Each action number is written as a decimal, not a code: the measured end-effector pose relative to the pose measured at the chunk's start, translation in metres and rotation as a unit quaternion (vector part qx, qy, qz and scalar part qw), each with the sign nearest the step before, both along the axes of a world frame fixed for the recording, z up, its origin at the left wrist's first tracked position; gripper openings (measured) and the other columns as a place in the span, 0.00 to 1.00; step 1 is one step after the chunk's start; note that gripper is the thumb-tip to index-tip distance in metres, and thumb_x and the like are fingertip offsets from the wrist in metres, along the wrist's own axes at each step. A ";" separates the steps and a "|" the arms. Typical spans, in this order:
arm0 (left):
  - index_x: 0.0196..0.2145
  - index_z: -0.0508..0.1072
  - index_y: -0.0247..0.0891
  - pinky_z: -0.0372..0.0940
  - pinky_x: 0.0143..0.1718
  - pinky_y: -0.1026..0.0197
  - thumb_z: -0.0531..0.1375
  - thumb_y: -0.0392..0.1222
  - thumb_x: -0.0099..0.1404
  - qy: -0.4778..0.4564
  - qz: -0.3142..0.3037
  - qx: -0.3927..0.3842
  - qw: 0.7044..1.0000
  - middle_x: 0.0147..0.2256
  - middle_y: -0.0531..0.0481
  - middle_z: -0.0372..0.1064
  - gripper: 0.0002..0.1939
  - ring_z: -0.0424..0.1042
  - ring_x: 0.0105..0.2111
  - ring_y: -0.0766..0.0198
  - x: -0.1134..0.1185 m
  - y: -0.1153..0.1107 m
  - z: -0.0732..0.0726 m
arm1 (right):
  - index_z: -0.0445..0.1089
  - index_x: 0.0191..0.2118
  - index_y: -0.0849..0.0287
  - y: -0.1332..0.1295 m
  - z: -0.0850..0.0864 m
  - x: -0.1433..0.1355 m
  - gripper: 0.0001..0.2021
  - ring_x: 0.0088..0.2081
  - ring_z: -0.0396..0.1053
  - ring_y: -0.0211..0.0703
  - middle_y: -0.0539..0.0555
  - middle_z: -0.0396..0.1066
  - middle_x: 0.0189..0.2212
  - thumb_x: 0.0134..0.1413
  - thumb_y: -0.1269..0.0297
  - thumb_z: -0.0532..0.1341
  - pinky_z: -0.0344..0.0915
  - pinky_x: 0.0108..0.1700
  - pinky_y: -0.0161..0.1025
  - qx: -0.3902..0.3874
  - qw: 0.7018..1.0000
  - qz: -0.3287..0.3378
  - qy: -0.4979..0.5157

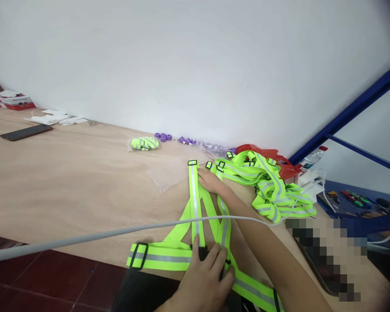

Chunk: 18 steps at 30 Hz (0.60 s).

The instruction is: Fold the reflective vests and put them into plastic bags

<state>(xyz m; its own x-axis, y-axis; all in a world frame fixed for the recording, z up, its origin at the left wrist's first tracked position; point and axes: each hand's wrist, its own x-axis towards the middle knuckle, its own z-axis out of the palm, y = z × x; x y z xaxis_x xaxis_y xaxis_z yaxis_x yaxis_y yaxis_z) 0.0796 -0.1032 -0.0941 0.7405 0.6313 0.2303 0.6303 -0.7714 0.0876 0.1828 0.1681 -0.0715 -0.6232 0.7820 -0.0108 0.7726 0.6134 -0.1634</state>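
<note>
A neon-yellow reflective vest (pixel 160 258) of elastic straps with silver stripes and black sliders lies spread at the table's front edge. My left hand (pixel 204 277) curls over its black joining piece at the waist belt, thumb and fingers gripping the straps there. Farther up, my right hand (pixel 211 180) has its fingers closed at the edge of an upright shoulder strap (pixel 194 190), just below the black slider (pixel 193 163). Its fingertips are partly hidden. To the right is a heap of more reflective straps (pixel 273 186).
A white cable (pixel 117 232) crosses above the vest. Behind lie a clear plastic bag (pixel 169 175), a bagged folded vest (pixel 144 143), purple parts (pixel 163 137) and a red bag (pixel 276 158). A dark phone-like slab (pixel 26 132) rests at left; a blue frame (pixel 344 117) stands at right.
</note>
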 end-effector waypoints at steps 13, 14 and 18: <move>0.47 0.73 0.44 0.34 0.66 0.25 0.54 0.44 0.75 -0.084 0.066 0.161 0.981 0.52 0.43 0.72 0.09 0.66 0.55 0.50 0.015 0.002 -0.027 | 0.55 0.70 0.53 0.028 0.017 -0.018 0.26 0.48 0.75 0.56 0.60 0.78 0.49 0.71 0.53 0.51 0.67 0.43 0.42 0.003 0.993 -0.112 -0.040; 0.47 0.74 0.44 0.35 0.66 0.25 0.55 0.44 0.74 -0.083 0.069 0.163 0.981 0.51 0.43 0.72 0.09 0.66 0.55 0.50 0.016 0.002 -0.029 | 0.59 0.68 0.50 0.029 0.018 -0.020 0.24 0.49 0.74 0.56 0.59 0.77 0.51 0.70 0.54 0.52 0.67 0.44 0.42 0.008 0.993 -0.111 -0.047; 0.45 0.74 0.44 0.36 0.65 0.25 0.56 0.44 0.74 -0.096 0.081 0.189 0.974 0.49 0.44 0.73 0.08 0.67 0.53 0.49 0.020 0.002 -0.033 | 0.69 0.61 0.47 0.036 0.023 -0.024 0.19 0.51 0.72 0.53 0.58 0.71 0.56 0.68 0.58 0.57 0.67 0.46 0.42 0.036 0.992 -0.103 -0.061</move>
<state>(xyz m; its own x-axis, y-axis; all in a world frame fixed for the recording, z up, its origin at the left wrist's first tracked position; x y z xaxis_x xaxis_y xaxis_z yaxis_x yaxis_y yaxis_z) 0.0991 -0.1009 -0.1267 0.5592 0.5794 0.5929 0.7460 -0.6636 -0.0551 0.1586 0.2042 -0.0486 -0.4476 0.8941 -0.0159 0.8941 0.4472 -0.0236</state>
